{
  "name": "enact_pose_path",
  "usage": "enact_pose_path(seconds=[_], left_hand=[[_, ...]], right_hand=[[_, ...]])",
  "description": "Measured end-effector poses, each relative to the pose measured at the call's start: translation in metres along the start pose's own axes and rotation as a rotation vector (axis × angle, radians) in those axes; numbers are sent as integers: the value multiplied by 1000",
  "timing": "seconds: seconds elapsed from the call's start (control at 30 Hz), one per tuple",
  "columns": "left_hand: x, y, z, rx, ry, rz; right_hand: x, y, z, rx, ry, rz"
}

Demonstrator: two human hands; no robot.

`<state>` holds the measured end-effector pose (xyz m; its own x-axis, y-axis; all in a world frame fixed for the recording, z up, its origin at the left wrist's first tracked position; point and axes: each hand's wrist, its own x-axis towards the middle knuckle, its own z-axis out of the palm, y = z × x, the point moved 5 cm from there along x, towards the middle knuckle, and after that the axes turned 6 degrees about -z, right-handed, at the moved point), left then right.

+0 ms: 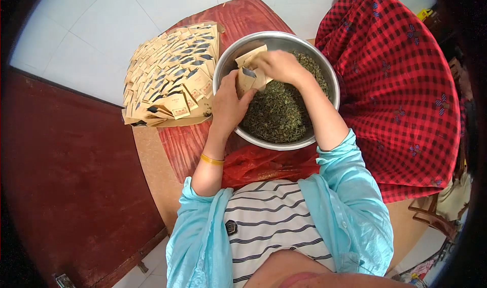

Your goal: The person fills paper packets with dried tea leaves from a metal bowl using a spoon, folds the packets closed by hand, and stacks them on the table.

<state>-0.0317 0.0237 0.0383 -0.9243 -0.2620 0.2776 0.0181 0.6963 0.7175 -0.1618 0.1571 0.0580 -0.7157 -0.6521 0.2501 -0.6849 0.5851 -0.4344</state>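
smooth metal basin (279,41), seemingly matt paper packets (172,72)

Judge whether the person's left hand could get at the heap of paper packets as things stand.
Probably yes: the heap lies close beside the left hand, nothing visibly blocking the way. That hand holds a packet, though, which it might have to release first.

Right fingers (262,60) look blurred, the packet print (180,112) unreadably small

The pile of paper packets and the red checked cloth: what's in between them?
In the head view, a metal bowl of leafy bits sits between them. The left hand, holding a packet, and the right hand are there too.
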Motion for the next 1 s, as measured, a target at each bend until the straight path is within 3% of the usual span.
enact_pose_path(seconds=[0.17,0.2,0.27,0.43,0.53,0.6,0.8,1.0], left_hand=[[0,-1,-1,-10,18,-7],[0,0,-2,-18,18,-23],[0,0,-3,-26,21,-39],[-1,-1,-3,-24,15,-52],[-1,-4,0,-42,9,-38],[0,-6,2,-43,10,-29],[0,-3,1,-24,10,-19],[0,-2,1,5,-6,-17]], right_hand=[[-9,-14,53,29,-493,-171],[-9,-17,56,27,-494,-175],[-23,-21,71,468,-780,54],[-18,-11,69,510,-829,65],[-12,4,60,482,-755,113],[-6,11,45,639,-551,160],[5,30,22,755,-287,172],[11,29,-14,788,189,150]])
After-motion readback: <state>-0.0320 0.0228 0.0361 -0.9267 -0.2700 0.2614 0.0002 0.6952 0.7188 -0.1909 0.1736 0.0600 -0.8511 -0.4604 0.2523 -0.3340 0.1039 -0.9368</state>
